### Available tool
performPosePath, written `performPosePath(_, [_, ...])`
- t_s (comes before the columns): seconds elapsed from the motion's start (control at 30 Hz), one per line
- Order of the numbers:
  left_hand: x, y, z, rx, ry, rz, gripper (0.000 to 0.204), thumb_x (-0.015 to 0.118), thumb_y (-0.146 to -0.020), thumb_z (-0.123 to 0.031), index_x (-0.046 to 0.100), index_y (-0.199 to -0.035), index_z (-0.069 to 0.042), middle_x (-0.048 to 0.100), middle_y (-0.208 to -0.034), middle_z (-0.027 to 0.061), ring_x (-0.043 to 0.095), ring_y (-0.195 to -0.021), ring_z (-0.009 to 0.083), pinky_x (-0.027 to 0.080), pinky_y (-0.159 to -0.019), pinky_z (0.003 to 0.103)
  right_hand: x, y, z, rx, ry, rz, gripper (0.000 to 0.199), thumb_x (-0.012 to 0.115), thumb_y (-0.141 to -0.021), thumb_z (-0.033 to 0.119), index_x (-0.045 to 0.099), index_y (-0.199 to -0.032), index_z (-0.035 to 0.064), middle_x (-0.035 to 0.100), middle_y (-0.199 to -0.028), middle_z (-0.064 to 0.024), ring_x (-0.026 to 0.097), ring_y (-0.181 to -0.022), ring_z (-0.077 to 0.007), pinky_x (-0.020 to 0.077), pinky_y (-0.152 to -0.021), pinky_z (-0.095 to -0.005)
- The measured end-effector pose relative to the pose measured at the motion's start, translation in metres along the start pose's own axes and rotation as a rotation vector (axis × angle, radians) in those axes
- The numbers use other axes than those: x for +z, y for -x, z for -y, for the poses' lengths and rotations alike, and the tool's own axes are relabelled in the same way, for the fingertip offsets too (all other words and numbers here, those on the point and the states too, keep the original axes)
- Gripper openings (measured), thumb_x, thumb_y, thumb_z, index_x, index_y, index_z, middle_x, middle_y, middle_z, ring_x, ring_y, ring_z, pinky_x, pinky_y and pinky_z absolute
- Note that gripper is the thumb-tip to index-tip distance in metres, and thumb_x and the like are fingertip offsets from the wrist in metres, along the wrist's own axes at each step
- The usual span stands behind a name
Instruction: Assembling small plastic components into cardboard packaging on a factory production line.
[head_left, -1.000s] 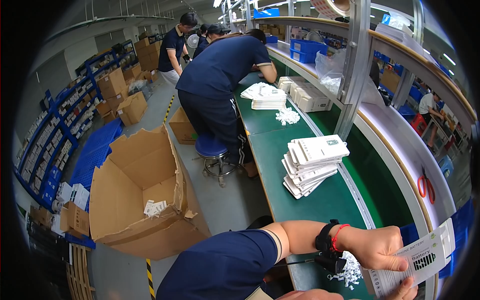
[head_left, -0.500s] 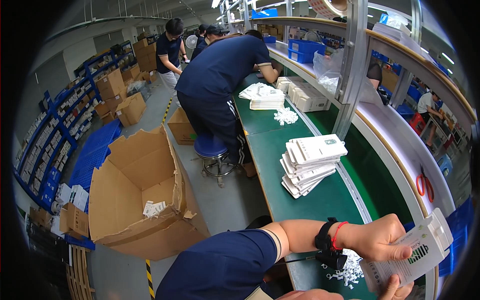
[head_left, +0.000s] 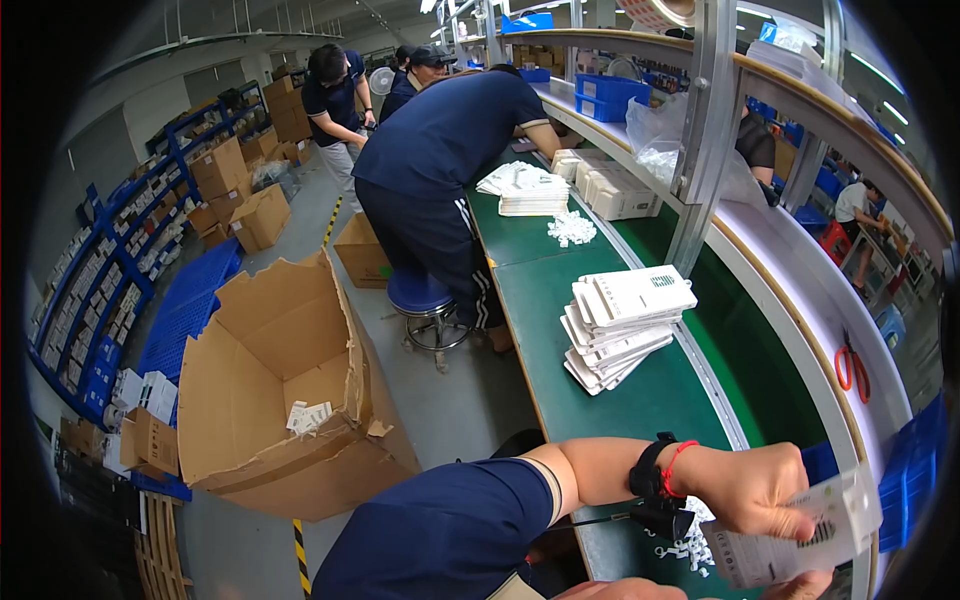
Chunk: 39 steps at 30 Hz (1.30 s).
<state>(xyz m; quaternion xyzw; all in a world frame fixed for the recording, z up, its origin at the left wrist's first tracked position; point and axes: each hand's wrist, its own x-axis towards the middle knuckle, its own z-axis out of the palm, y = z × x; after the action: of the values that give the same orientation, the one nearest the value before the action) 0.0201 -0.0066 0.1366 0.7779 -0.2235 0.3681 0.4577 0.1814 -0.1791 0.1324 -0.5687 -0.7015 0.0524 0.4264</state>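
Note:
My left hand [head_left: 768, 492], with a black wristband and a red cord at its wrist, is closed on a flat white carton [head_left: 830, 550] with dark print. Its thumb presses on the carton's printed face. At the lower edge, my right hand [head_left: 803, 584] grips the same carton from below; only part of its fingers shows. Beneath the left wrist lies a pile of small white plastic pieces [head_left: 690, 548] on the green bench [head_left: 560, 290], partly hidden by the hand and a black device. A leaning stack of similar white cartons [head_left: 628, 325] stands farther along the bench.
Red-handled scissors [head_left: 852, 372] lie on the white shelf at right. A metal upright [head_left: 705, 140] rises beside the bench. A large open cardboard box [head_left: 270, 400] stands at left. Beyond it, a co-worker [head_left: 440, 140] leans over the bench near a blue stool [head_left: 420, 298].
Both my hands have shifted the white carton slightly down and to the left, and its face has tilted. Farther back, the standing person has lowered their head.

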Motion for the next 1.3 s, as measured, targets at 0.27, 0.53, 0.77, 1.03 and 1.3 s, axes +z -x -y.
performPosePath(0.27, [0.015, -0.003, 0.008, -0.035, -0.066, -0.101, 0.049, 0.068, -0.085, -0.029, 0.05, -0.052, 0.002, 0.042, -0.046, 0.0168, 0.038, -0.037, 0.0298, 0.032, -0.039, 0.036, 0.017, -0.001, 0.025, 0.037, 0.24, -0.503, 0.037, 0.053, -0.096, 0.028, 0.066, -0.096, -0.0065, 0.067, -0.083, -0.0218, 0.061, -0.073, -0.031, 0.0464, -0.062, -0.0398])
performPosePath(0.53, [0.015, -0.008, -0.004, 0.009, -0.474, -0.394, 0.079, 0.074, -0.068, -0.024, 0.04, -0.134, 0.003, 0.056, -0.101, 0.0165, 0.056, -0.084, 0.0332, 0.043, -0.074, 0.04, 0.03, -0.023, 0.036, 0.211, 0.296, -0.532, 0.04, 0.05, -0.098, 0.026, 0.063, -0.106, -0.0111, 0.066, -0.1, -0.0259, 0.065, -0.088, -0.0313, 0.0498, -0.078, -0.0382])
performPosePath(0.77, [0.013, -0.006, 0.001, -0.027, -0.524, -0.213, 0.113, 0.078, -0.057, -0.017, 0.013, -0.147, 0.007, 0.042, -0.127, 0.0267, 0.051, -0.103, 0.0406, 0.04, -0.092, 0.042, 0.037, -0.031, 0.038, 0.185, 0.264, -0.386, 0.042, 0.049, -0.099, 0.026, 0.058, -0.114, -0.0121, 0.064, -0.1, -0.0299, 0.063, -0.089, -0.0377, 0.0488, -0.079, -0.0411])
performPosePath(1.03, [0.009, -0.009, 0.0, -0.06, -0.319, -0.222, 0.106, 0.074, -0.053, -0.008, 0.019, -0.143, 0.001, 0.047, -0.119, 0.0219, 0.052, -0.103, 0.0399, 0.045, -0.086, 0.042, 0.032, -0.024, 0.046, 0.395, 0.035, -0.501, 0.061, 0.04, -0.099, 0.043, 0.054, -0.119, -0.0126, 0.059, -0.113, -0.0311, 0.058, -0.099, -0.0354, 0.0443, -0.086, -0.0439])
performPosePath(1.3, [0.012, -0.011, 0.004, 0.081, -0.441, -0.268, 0.098, 0.074, -0.054, -0.007, 0.027, -0.139, 0.002, 0.046, -0.118, 0.0239, 0.053, -0.101, 0.0412, 0.045, -0.086, 0.043, 0.037, -0.037, 0.046, 0.213, -0.173, -0.596, 0.047, 0.044, -0.098, 0.025, 0.048, -0.13, -0.0093, 0.05, -0.131, -0.0248, 0.05, -0.118, -0.0315, 0.041, -0.098, -0.0392])
